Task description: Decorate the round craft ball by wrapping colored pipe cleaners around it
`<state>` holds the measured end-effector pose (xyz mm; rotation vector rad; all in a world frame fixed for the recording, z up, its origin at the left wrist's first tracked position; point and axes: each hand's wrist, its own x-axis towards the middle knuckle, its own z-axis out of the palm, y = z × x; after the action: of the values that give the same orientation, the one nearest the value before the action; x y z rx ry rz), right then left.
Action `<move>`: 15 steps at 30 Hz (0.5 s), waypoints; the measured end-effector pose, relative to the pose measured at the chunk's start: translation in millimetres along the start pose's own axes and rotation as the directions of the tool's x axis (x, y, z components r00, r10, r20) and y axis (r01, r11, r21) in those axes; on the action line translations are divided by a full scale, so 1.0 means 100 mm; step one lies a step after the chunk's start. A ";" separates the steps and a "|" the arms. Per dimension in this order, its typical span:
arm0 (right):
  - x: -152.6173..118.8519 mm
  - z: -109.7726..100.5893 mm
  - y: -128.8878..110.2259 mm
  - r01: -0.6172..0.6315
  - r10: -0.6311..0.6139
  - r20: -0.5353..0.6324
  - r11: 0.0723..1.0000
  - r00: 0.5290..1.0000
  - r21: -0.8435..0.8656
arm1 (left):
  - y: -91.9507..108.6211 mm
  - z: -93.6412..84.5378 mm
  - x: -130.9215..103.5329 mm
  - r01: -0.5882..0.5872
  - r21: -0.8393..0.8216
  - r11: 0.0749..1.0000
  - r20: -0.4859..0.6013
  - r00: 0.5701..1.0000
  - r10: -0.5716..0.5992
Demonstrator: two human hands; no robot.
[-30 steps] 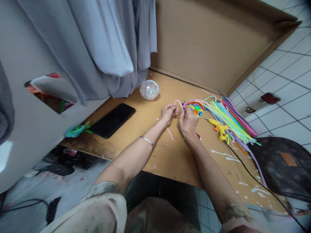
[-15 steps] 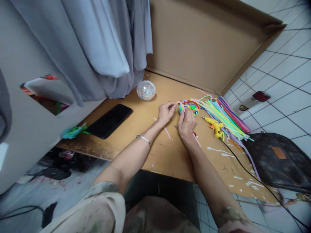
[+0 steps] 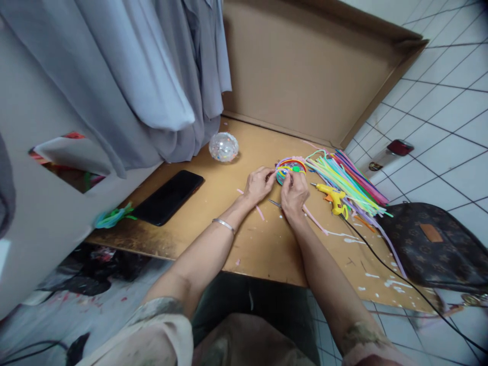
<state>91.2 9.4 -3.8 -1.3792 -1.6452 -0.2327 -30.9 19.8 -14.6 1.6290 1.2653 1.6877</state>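
Observation:
A round piece (image 3: pixel 296 168) with colourful pipe cleaners around its rim lies on the table just beyond my hands. My left hand (image 3: pixel 260 184), a silver bangle on its wrist, pinches a pink pipe cleaner (image 3: pixel 281 170) at the left edge of the round piece. The fingers of my right hand (image 3: pixel 295 191) are closed on the same pink strand, close to my left fingertips. Scissors (image 3: pixel 275 203), partly hidden, lie between my hands. A yellow glue gun (image 3: pixel 333 196) rests to the right, its black cord running off towards the lower right.
A bundle of coloured pipe cleaners (image 3: pixel 348 178) lies behind the glue gun, with a brown bag (image 3: pixel 438 244) at the right edge. A clear ball (image 3: pixel 223 147) and a black phone (image 3: pixel 170 197) are on the left. Cardboard (image 3: pixel 282 71) stands at the back.
The view has shifted slightly. My hands have drawn closer together, and the pink strand that arched up between them now lies lower against the round piece.

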 end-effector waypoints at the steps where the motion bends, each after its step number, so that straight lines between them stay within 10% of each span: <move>1: 0.01 -0.01 0.00 -0.005 0.006 -0.006 1.000 1.000 0.012 | -0.01 0.00 0.00 -0.005 0.025 1.000 0.007 1.000 0.005; 15: 0.00 0.01 0.03 0.000 0.000 -0.007 0.997 1.000 0.082 | -0.03 0.05 -0.01 -0.010 0.113 0.994 0.017 1.000 0.008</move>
<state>93.6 11.3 -5.8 -1.3151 -1.6316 -0.1676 -27.0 21.5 -18.6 1.7122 1.3697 1.6315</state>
